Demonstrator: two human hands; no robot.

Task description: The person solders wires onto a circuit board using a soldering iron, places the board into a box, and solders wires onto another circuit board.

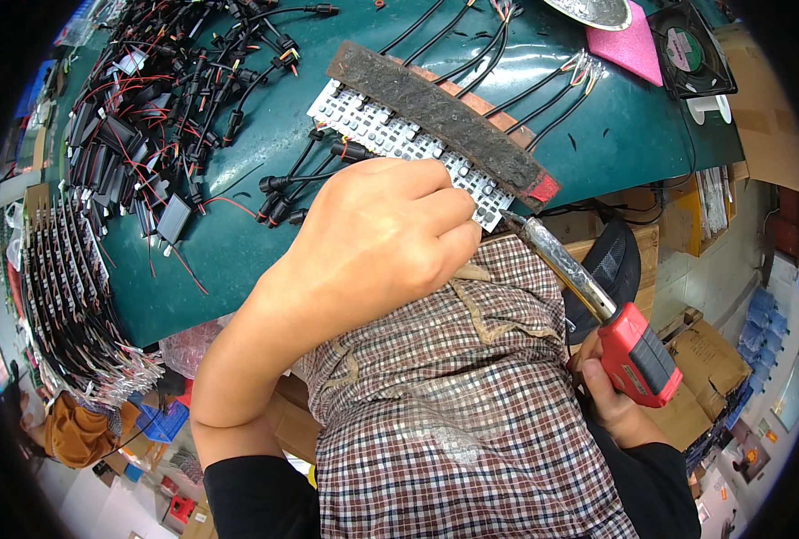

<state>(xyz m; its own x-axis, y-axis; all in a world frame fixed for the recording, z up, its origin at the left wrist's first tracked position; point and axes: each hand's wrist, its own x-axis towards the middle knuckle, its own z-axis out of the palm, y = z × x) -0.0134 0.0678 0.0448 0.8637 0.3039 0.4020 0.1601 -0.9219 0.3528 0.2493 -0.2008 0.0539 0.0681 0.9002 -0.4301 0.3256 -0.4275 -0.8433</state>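
My right hand (pixel 608 395) grips the red and black handle of a soldering iron (pixel 628 346). The iron's dark tip meets the near right end of a white circuit board panel (pixel 377 126), which carries rows of small parts. Over the panel's near edge, my left hand (pixel 399 225) is closed, its fingertips hidden beneath; what it pinches does not show. Black cables with connectors (pixel 278 184) lie just left of that hand, and one connector (pixel 353 151) reaches its knuckles. A dark, worn bar (pixel 444 117) lies along the panel's far side.
Several black cables with bare wire ends (pixel 552 99) stretch beyond the bar. A heap of cables and black modules (pixel 139 135) covers the table's left. At the back right are a pink sponge (pixel 628 45), a metal dish (pixel 592 9) and a fan (pixel 691 49). Wired strips (pixel 71 296) hang at left.
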